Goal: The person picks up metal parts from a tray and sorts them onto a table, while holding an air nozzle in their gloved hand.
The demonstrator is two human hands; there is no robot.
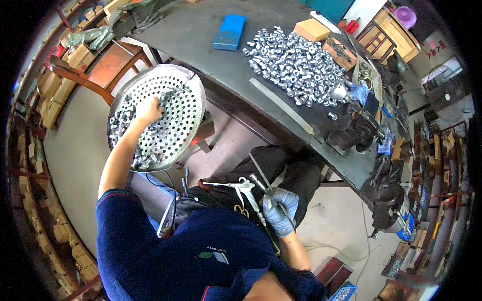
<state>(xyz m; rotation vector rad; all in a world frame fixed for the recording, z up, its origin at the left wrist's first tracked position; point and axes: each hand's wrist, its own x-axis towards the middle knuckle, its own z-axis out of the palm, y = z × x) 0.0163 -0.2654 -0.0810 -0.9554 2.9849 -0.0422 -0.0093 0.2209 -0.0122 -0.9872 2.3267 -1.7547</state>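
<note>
My bare left hand (149,110) is down in a round perforated metal tray (193,118), its fingers curled among small shiny metal fittings (118,120). What they pinch is hidden. More fittings lie along the tray's left and lower edges. On my right hand (281,210) is a grey-blue glove. Its fingers are wrapped round a long thin metal rod-shaped tool (260,168), which slants up and left over my lap. Just left of this hand is a silver air blow gun (247,189), nozzle pointing left; I cannot tell whether the hand touches it.
A dark workbench (201,40) carries a large heap of metal nuts (296,67), a blue box (230,32), a flat metal bar (281,105) and a bench vise (389,195). A wooden chair (108,62) stands beyond the tray. Shelves with boxes curve along both sides.
</note>
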